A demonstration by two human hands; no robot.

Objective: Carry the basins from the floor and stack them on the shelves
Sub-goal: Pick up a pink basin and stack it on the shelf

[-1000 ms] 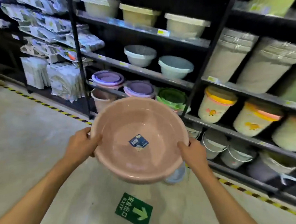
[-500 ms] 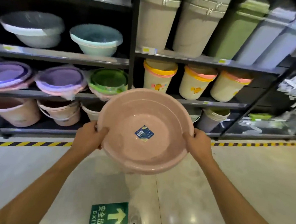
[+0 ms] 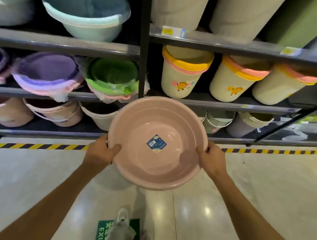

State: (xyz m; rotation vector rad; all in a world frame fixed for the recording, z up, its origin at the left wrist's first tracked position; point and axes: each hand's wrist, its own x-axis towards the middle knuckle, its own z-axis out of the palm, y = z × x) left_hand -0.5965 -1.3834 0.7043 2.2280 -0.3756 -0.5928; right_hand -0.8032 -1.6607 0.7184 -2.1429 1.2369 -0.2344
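I hold a round pink basin point(image 3: 159, 123) in front of me, tilted so its inside faces me, with a blue label stuck at its bottom. My left hand point(image 3: 101, 150) grips its left rim and my right hand point(image 3: 212, 158) grips its right rim. The dark metal shelves point(image 3: 66, 43) stand just beyond it. On them sit purple basins point(image 3: 45, 72), green basins point(image 3: 112, 78) and a pale blue basin point(image 3: 86, 13), several wrapped in clear plastic.
Cream bins with yellow and pink rims point(image 3: 184, 73) fill the right bay, with buckets point(image 3: 58, 112) on the bottom shelf. A black upright post point(image 3: 144, 44) divides the bays. Yellow-black tape point(image 3: 41, 147) marks the floor. A green exit sign point(image 3: 102, 233) lies by my feet.
The shelves have come closer and now face me squarely. The pink basin stays in both hands, now level with the lower shelves. The exit sign slid under my feet.
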